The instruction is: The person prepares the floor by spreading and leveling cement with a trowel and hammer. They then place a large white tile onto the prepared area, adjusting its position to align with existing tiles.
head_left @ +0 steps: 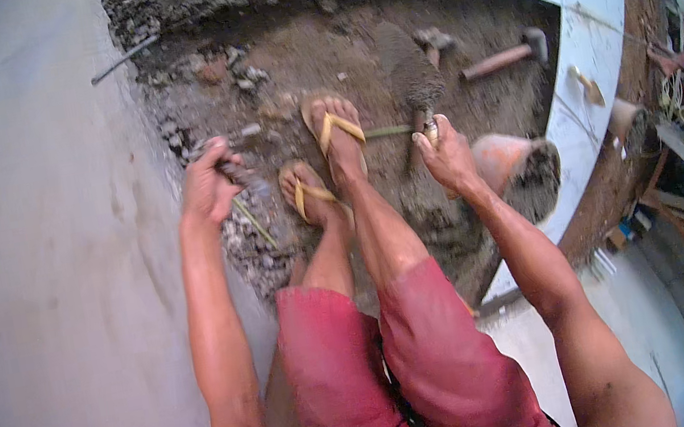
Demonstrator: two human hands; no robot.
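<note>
My right hand point(448, 158) is wrapped round the handle of a trowel point(410, 66). Its pointed blade reaches away from me over the dirt, coated with wet grey mortar. Close to the pale wall at left, my left hand point(209, 186) has its fingers curled round a greyish, motion-blurred thing point(242, 176) whose kind I cannot make out. Below that hand a thin yellow-green stick point(255, 223) lies on the rubble. An orange-white bucket point(503, 158), crusted with mortar, is tipped beside my right wrist.
A hammer point(506, 59) lies on the dirt at right, with another hammer point(433, 43) partly behind the trowel. White tiles point(596, 53) border the dirt, a small tool point(586, 85) on them. At left a metal rod point(124, 60) sticks out near the wall point(52, 262). My sandalled feet stand mid-dirt.
</note>
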